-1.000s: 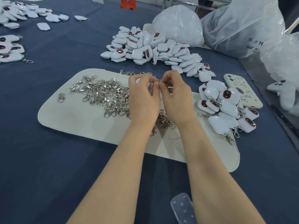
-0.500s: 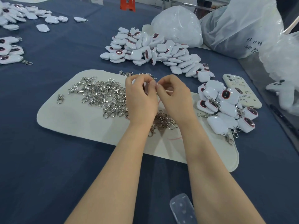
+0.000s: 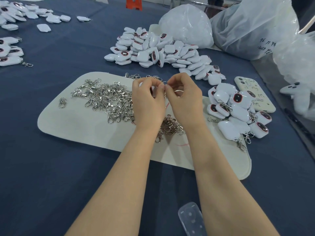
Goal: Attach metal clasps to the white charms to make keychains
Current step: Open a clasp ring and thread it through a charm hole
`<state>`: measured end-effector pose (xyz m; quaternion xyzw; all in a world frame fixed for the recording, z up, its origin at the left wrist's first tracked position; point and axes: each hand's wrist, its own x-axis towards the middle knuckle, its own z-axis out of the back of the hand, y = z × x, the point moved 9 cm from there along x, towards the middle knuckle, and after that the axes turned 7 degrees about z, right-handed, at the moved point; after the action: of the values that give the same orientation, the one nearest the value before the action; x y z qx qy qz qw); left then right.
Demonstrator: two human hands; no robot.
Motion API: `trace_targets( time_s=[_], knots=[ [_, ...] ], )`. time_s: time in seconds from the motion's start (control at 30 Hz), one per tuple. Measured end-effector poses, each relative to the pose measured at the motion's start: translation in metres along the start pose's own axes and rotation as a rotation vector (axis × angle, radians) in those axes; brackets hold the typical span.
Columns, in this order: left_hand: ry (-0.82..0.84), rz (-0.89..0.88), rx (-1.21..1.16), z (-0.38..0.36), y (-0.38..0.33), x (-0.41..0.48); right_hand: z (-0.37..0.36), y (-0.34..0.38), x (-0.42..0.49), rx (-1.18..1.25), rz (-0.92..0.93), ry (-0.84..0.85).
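Nearest the wearer, short of the cream mat (image 3: 81,132), a clear plastic piece (image 3: 190,218) is lying on the dark blue tablecloth (image 3: 42,176). Over the middle of the mat both hands are meeting fingertip to fingertip. The left hand (image 3: 148,103) is curling its fingers round a white charm (image 3: 141,84), which is mostly hidden. The right hand (image 3: 185,99) is pinching a small metal clasp (image 3: 164,82) between thumb and forefinger, only a glint of it showing. A heap of loose clasps (image 3: 109,99) is lying on the mat's left half. Finished keychains (image 3: 238,114) are piling up on the mat's right edge. Just right of the mat a phone in a cream case (image 3: 255,94) is lying face down, its markings too small to read. Beyond the mat a pile of bare charms (image 3: 162,50) is spreading out, and beyond that plastic bags are sitting, one bag (image 3: 252,26) bearing handwriting that starts "96"; the rest is unreadable. Far left of the mat more charms (image 3: 10,51) are lying
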<state>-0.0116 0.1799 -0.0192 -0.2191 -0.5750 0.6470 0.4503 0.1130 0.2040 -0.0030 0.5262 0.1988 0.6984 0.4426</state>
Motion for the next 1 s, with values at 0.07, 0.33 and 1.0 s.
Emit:
trace_targets(
  time_s=[0.07,0.33,1.0],
  knots=[
    [-0.003,-0.012,0.009,-0.001,0.0,-0.001,-0.001,0.0,0.0,-0.009,0.004,0.013],
    [-0.012,-0.046,0.064,0.001,-0.001,-0.002,-0.006,-0.001,0.0,-0.014,0.011,0.067],
    [0.183,-0.044,0.032,-0.01,-0.001,0.003,0.002,-0.011,-0.003,0.068,-0.079,0.031]
  ],
)
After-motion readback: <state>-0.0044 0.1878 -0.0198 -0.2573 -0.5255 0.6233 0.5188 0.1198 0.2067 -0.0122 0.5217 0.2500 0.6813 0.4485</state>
